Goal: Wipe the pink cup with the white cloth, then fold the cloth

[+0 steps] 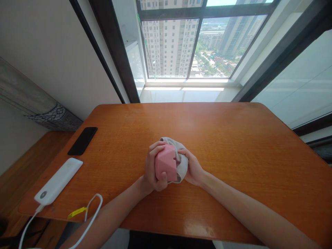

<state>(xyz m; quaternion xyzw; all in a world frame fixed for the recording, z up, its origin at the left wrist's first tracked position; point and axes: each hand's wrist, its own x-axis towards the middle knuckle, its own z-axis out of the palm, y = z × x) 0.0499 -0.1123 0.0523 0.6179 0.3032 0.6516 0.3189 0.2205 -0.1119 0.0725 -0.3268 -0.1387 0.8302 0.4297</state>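
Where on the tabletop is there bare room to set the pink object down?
Bare tabletop lies between the grey cloth and the window-side edge, and from the right hand to the right edge. The left side is crowded: black phone, white power bank, white cable, yellow tag.

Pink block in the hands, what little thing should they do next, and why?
I'd maybe rub the pink block gently with the grey cloth: the left hand grips the block, and the right hand holds the cloth bunched against its right side.
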